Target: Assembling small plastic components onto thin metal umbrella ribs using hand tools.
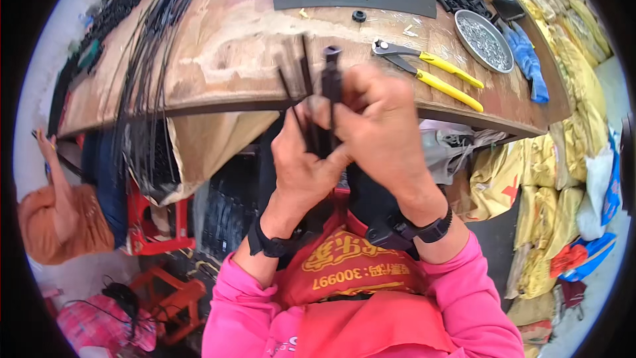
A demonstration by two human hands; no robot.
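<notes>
Where hands meet: left hand (299, 159), right hand (377, 126), black rods (329, 86).

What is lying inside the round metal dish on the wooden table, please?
The round metal dish holds a layer of tiny silvery pieces, too small to identify. They cover the dish's bottom, which cannot be seen.

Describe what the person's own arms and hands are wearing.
Both hands, left hand and right hand, are bare, without gloves. Bright pink sleeves cover the forearms, pushed back from the wrists. Each wrist carries a black band: left wristband, right wristband.
</notes>
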